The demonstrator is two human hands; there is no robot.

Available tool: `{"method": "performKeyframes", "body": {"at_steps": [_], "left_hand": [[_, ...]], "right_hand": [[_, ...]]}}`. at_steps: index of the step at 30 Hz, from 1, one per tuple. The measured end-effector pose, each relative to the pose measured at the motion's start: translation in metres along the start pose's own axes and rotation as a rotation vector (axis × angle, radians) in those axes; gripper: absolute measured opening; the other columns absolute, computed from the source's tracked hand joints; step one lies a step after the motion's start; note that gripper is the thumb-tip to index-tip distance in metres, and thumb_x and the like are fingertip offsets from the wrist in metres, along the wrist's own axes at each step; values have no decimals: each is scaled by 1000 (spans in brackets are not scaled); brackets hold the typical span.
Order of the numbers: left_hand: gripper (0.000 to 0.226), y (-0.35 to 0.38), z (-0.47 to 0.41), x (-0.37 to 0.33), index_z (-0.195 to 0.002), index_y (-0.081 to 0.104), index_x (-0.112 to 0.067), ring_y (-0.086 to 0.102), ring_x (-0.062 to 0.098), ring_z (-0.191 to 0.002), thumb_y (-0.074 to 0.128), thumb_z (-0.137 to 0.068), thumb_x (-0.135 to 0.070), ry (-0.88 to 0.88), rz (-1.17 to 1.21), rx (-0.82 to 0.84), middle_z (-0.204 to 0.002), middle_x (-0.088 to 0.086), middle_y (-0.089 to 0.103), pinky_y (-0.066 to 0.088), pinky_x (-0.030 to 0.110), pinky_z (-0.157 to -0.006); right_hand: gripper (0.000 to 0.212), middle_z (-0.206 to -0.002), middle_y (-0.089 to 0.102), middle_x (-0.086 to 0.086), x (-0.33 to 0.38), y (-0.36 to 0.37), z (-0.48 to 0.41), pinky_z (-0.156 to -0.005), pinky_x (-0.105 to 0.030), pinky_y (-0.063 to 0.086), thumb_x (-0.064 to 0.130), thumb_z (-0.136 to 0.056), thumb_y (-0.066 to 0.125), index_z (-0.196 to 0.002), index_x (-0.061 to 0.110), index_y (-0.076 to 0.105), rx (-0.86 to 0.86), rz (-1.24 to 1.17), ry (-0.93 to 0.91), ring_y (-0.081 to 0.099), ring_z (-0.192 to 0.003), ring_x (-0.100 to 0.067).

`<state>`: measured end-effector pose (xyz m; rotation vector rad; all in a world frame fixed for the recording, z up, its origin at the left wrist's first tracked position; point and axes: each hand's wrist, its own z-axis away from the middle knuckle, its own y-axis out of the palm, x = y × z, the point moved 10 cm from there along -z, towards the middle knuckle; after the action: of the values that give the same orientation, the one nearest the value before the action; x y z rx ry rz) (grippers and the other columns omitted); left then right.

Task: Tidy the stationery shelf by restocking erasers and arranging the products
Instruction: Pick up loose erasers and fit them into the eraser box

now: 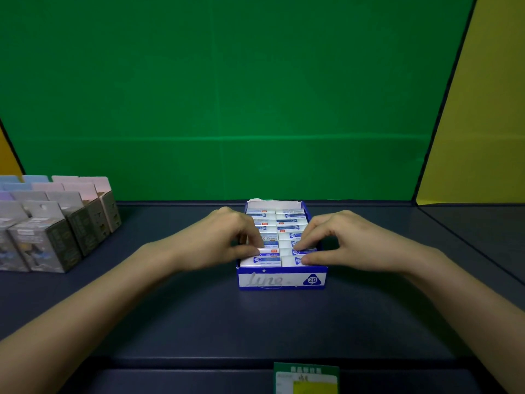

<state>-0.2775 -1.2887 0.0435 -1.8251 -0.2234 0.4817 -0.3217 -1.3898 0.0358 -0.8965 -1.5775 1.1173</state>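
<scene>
Both hands, left (224,240) and right (341,240), pinch erasers (262,261) in one two-row box (281,280).

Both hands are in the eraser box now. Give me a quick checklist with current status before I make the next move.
1. Eraser box flat on the shelf: ok.
2. Two columns of erasers filled to the front: ok.
3. Erasers facing one way: not ok, labels look mixed.
4. Left hand fingertips on the left column: ok.
5. Right hand fingertips on the right column: ok.
6. Carton rows at left tidy: cannot tell, partly cut off.
</scene>
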Motion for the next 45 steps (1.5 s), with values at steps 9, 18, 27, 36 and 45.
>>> {"method": "performKeyframes", "body": {"at_steps": [9,18,27,36,45], "left_hand": [[12,-1,-3,12,-87,76,-14,63,12,-78,70,-78,-20,-80,188,-38,-80,-5,71,50,27,-71],[9,0,-1,13,-86,74,-17,64,13,-74,69,-80,-21,-80,146,-61,-79,-10,69,52,30,-71],[18,3,6,5,-94,73,-22,60,7,-85,60,-82,-22,-31,23,-31,-93,-5,68,47,25,-81],[52,-1,29,12,-120,57,-27,47,-2,-106,30,-82,-51,-143,4,-111,-115,-14,55,41,22,-93],[40,-29,91,21,-107,62,-29,57,2,-84,34,-84,-46,-374,-106,-370,-97,-16,62,51,27,-74]], "right_hand": [[30,-104,66,12,-2,0,-2,-90,-25,45,42,-79,65,-104,28,71,9,-7,-3,60,-95,-2],[30,-103,66,13,-2,0,-2,-89,-24,44,45,-79,64,-104,30,71,-1,24,-13,60,-94,-1],[32,-108,62,16,-1,1,1,-94,-26,41,45,-83,59,-111,32,67,-13,53,-35,55,-101,-1],[22,-102,65,17,-6,-7,8,-90,-20,42,36,-87,57,-104,30,69,-173,-40,-49,56,-98,0],[16,-91,65,23,27,-24,0,-78,-15,43,33,-85,57,-94,35,70,-235,-110,-161,57,-91,3]]}}
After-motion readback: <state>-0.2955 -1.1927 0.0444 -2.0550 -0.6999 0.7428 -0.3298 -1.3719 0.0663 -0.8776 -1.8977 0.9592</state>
